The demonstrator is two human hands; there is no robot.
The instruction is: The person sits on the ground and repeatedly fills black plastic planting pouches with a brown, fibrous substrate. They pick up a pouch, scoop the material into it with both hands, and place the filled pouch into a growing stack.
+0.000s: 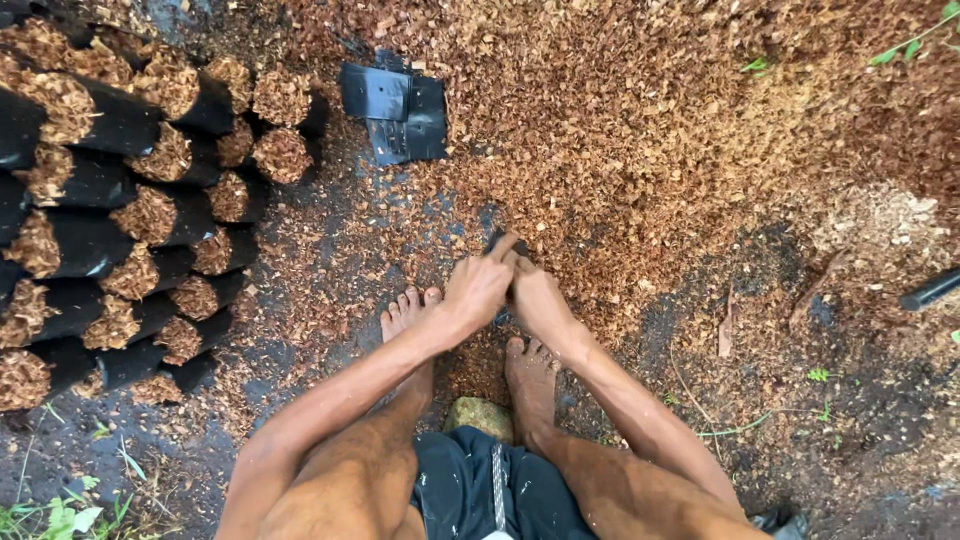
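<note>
1. Reaching down and forward, both arms stretch out from the person's knees, and the two hands meet at the edge of a big pile of brown chips [640,130].
2. The left hand [478,288] is bent at the wrist, with the back of the hand facing up. Its fingers [500,247] are curled around the top of a small black bag [497,240].
3. The right hand [535,292] sits just beside the left one, touching it. Its fingers are tucked down by the same bag. You cannot tell how tight they are, because the hand hides them.
4. Only a little bit of the black bag shows, above the left hand and between the two hands. It sits on the ground, right where the chip pile starts.
5. The person is squatting. Two bare feet rest on the dark, wet ground, the left foot [408,312] under the left arm and the right foot [530,372] under the right arm.
6. A stone [478,415] sits between the feet, near the dark shorts [490,490].
7. At the far left, many filled black bags [130,220] lie stacked on their sides, with brown chips showing at their open ends.
8. Some flat, empty black bags [397,110] lie on the chips, well apart from the hands.
9. A dark pipe [930,290] pokes in at the right edge.
</note>
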